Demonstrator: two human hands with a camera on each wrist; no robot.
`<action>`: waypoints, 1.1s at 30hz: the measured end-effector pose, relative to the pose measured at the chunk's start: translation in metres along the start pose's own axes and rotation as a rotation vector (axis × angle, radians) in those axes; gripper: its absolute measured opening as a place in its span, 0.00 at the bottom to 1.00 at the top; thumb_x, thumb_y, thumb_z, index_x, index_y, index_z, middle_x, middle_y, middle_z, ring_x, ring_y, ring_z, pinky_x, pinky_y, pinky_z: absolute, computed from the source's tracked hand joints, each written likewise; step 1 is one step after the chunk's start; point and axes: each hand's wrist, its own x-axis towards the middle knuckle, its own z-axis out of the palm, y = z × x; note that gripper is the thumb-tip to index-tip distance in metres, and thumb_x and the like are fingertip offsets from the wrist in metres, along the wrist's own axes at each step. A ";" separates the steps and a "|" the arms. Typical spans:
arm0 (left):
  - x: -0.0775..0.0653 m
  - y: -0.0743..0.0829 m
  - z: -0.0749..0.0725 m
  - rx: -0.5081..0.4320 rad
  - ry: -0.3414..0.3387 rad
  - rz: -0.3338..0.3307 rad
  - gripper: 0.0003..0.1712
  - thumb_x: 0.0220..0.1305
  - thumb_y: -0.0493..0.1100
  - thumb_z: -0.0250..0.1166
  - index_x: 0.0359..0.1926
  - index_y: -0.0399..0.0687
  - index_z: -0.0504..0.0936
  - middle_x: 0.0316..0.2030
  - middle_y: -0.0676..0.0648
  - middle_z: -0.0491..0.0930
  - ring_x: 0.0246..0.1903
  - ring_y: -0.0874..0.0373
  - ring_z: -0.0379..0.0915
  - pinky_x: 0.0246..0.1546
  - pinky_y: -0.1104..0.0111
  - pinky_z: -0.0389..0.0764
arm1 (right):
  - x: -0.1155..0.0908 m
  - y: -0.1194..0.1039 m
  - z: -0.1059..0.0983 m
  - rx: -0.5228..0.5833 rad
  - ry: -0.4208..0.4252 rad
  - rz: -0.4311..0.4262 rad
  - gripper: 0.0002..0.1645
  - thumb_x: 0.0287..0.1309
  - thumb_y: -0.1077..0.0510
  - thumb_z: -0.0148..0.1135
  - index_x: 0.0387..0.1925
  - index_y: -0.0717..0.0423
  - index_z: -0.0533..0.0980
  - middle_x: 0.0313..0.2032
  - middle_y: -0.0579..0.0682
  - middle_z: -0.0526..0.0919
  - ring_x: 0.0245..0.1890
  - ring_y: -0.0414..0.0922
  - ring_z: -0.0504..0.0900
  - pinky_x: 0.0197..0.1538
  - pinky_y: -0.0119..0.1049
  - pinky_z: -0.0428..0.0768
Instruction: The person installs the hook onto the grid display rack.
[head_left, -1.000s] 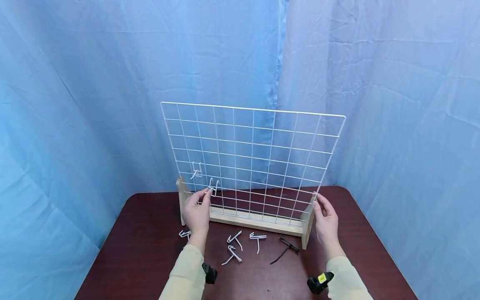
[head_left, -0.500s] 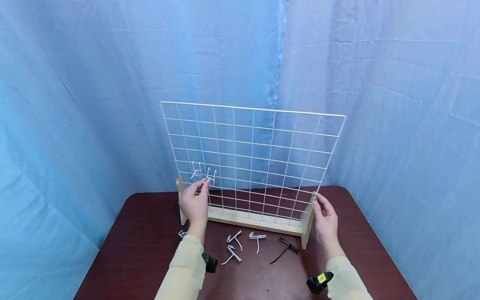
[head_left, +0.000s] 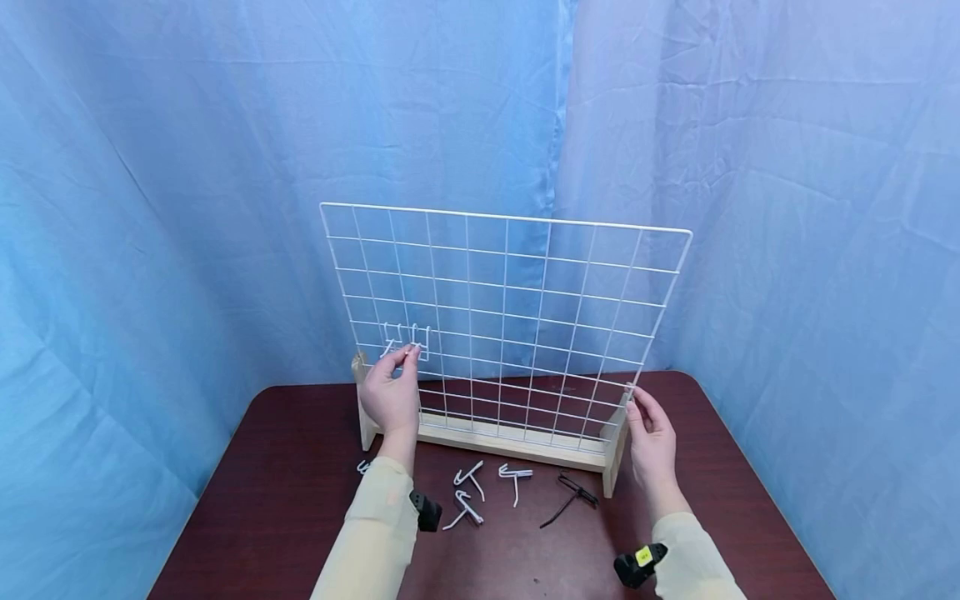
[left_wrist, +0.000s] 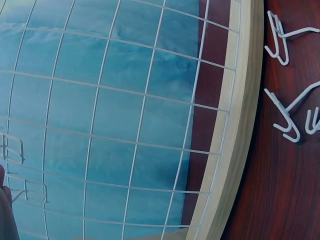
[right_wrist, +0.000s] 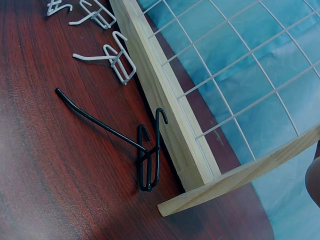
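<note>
A white wire grid panel [head_left: 487, 292] stands upright in a wooden stand [head_left: 510, 442]. My left hand [head_left: 392, 396] pinches a white wire hook [head_left: 427, 343] by its prong, with the hook's bent ends at a horizontal wire on the panel's lower left. Just left of it, another white hook [head_left: 387, 343] hangs on the grid. At the panel's right edge, my right hand [head_left: 654, 437] holds the frame between thumb and fingers, right above the stand's end piece. Only fingertips [left_wrist: 5, 205] of the left hand show in the left wrist view.
In front of the stand, several white hooks [head_left: 516, 475] lie on the dark red wooden table [head_left: 285, 500], one partly hidden by the left forearm. A longer black hook [right_wrist: 149, 155] lies by the stand's right end. Blue curtains [head_left: 450, 100] hang behind and at both sides.
My left hand has raised the white hook up the grid and slightly left, beside the hanging one, to the same wire. The right hand has stayed at the panel's edge.
</note>
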 end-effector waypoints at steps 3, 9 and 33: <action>0.001 0.000 0.001 0.000 0.001 -0.003 0.05 0.53 0.39 0.77 0.33 0.44 0.91 0.31 0.47 0.88 0.36 0.49 0.84 0.42 0.58 0.80 | 0.000 0.000 0.000 -0.005 0.004 0.008 0.19 0.69 0.68 0.55 0.60 0.66 0.75 0.46 0.34 0.81 0.47 0.32 0.77 0.48 0.19 0.74; 0.002 0.000 0.003 0.038 0.002 -0.011 0.06 0.54 0.41 0.76 0.33 0.45 0.91 0.32 0.47 0.88 0.37 0.49 0.84 0.42 0.57 0.80 | 0.000 0.000 0.000 -0.014 0.003 0.018 0.20 0.69 0.69 0.54 0.60 0.66 0.75 0.45 0.33 0.81 0.45 0.31 0.77 0.47 0.19 0.74; -0.016 -0.016 0.002 0.090 -0.100 -0.078 0.10 0.55 0.40 0.76 0.39 0.44 0.90 0.34 0.48 0.88 0.35 0.50 0.84 0.35 0.54 0.81 | 0.001 -0.003 -0.001 -0.019 -0.005 0.041 0.21 0.69 0.69 0.53 0.62 0.70 0.71 0.46 0.33 0.80 0.46 0.30 0.76 0.47 0.19 0.74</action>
